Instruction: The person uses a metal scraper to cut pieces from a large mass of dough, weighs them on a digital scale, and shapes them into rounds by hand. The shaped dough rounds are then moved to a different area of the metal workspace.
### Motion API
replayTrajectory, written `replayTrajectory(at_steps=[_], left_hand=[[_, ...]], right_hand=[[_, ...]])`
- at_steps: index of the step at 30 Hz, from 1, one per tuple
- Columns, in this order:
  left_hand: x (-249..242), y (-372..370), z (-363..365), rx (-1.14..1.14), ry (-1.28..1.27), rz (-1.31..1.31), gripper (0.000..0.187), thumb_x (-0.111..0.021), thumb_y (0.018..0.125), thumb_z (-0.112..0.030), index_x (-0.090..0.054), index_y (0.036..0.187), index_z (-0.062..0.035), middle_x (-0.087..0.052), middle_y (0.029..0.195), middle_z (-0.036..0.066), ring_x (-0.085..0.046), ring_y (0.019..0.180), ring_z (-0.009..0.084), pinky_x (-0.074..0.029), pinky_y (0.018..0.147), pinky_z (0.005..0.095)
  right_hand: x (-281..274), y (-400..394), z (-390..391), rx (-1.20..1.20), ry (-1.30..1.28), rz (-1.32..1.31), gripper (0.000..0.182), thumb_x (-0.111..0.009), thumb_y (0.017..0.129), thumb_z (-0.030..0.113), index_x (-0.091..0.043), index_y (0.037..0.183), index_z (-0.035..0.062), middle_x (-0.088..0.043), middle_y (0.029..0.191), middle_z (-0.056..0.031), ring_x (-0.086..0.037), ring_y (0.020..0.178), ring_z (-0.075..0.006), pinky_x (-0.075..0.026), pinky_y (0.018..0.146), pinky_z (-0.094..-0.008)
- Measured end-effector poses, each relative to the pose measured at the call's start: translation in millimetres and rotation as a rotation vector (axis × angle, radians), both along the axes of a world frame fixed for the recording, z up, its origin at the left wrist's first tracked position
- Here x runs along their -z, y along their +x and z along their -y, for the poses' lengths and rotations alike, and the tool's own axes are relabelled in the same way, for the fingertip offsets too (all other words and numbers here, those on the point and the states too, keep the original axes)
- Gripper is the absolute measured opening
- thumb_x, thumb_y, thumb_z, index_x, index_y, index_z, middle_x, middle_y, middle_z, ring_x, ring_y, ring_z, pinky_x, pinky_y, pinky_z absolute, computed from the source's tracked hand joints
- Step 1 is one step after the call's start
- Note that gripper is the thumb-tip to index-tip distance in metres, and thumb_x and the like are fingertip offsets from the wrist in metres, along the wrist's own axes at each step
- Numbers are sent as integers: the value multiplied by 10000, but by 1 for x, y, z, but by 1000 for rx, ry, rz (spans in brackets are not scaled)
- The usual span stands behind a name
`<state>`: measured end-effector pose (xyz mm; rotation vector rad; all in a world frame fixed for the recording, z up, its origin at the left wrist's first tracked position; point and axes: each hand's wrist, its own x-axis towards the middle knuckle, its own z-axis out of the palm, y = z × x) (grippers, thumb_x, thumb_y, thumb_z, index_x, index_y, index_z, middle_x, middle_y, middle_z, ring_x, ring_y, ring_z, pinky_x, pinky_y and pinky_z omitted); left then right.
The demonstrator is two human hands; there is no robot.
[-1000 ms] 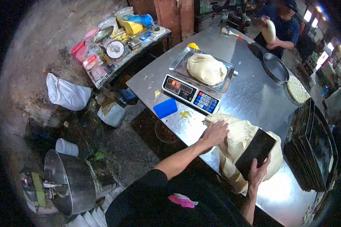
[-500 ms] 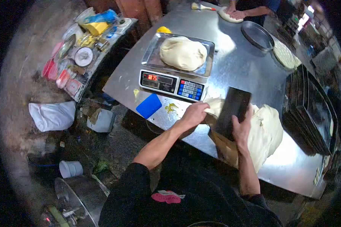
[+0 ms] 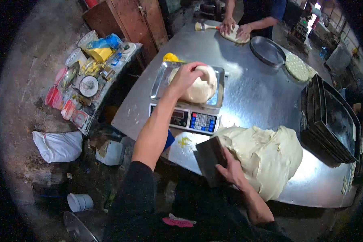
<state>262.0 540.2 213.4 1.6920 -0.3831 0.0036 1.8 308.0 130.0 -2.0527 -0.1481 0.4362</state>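
My left hand (image 3: 186,77) reaches over the digital scale (image 3: 182,117), its fingers curled on a ball of pale dough (image 3: 201,89) in the scale's metal tray (image 3: 159,85). The arm covers part of the display, and I cannot read a number there. My right hand (image 3: 232,167) grips a wide dark dough scraper (image 3: 210,159), held tilted at the left edge of a large soft mass of dough (image 3: 266,155). That mass spreads near the front edge of the metal table (image 3: 246,84).
Stacked black baking trays (image 3: 328,119) stand at the right, near a round pan (image 3: 267,51) and a dimpled flat dough (image 3: 297,66). Across the table a co-worker's hands (image 3: 234,31) press dough. A brush (image 3: 203,26) lies there. A cluttered side table (image 3: 93,86) is at left.
My left hand has moved from beside the large dough up onto the dough on the scale. The right hand has brought the scraper lower and leftward. The view has shifted slightly.
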Motion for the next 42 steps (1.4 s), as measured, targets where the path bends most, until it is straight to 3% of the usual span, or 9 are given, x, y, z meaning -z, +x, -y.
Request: replayTrajectory(at_steps=[3,6,10,13,17,22,30,37,42], left_hand=[[31,35,-43,-118,204,-137,345,-575,795,-152,-641,1113,-35,-672,988,82,-619,884,171,-479,785,288],[28,30,-90,-333,439,-53,342,-554,815,-162,-636,1123,-39,-668,998,142,-631,881,245,-491,783,343],[61,-29,-77,-798,442,208,291,-532,842,-163,-630,1076,-20,-641,958,210,-615,877,350,-488,769,399],[101,-112,19,-410,180,30,282,-588,836,-141,-605,1082,-6,-616,1039,178,-592,994,302,-460,879,372],[122,-182,135,-146,756,286,536,-516,873,-345,-460,1312,-43,-360,1392,236,-295,1313,406,-216,1066,539],[173,-207,164,-111,821,220,575,-353,957,-396,-286,1430,-76,-207,1497,188,-148,1396,353,-64,1104,567],[132,-222,153,-10,898,6,513,-482,891,-279,-414,1349,-59,-288,1463,190,-263,1353,359,-116,1105,549],[149,-197,171,-22,804,142,286,-539,802,-75,-555,1083,-22,-518,1090,208,-516,1029,366,-451,822,461],[148,-174,157,82,755,89,171,-558,799,-126,-615,944,-57,-584,907,184,-590,874,366,-474,746,429]], right_hand=[[-16,-2,32,45,-54,-150,752,-648,781,38,-243,1412,-24,-415,1376,-239,-418,1280,-281,-354,1034,-334],[-2,-30,64,111,73,330,774,-653,777,71,-230,1424,19,-551,1227,-250,-586,1073,-340,-463,909,-376],[-46,-65,84,622,172,43,747,-615,766,-36,-248,1417,-19,-452,1332,-194,-507,1150,-257,-391,991,-345],[-3,-67,131,780,289,317,674,-596,806,3,-281,1400,-37,-497,1251,-168,-537,1056,-232,-439,906,-333],[-20,-49,156,815,218,425,600,-567,843,12,-309,1383,-27,-477,1280,-137,-508,1105,-220,-401,950,-318],[-49,-44,154,750,367,482,629,-570,845,-18,-283,1404,-14,-471,1304,-159,-530,1082,-230,-437,923,-315],[-12,-60,166,718,368,301,661,-595,831,-32,-283,1413,-5,-472,1312,-152,-529,1090,-228,-431,936,-316],[5,-29,162,609,166,412,602,-585,860,45,-317,1397,2,-533,1226,-139,-556,1025,-200,-447,880,-305],[25,8,139,600,28,437,645,-629,826,54,-308,1378,-31,-526,1250,-205,-541,1091,-277,-411,959,-337]])
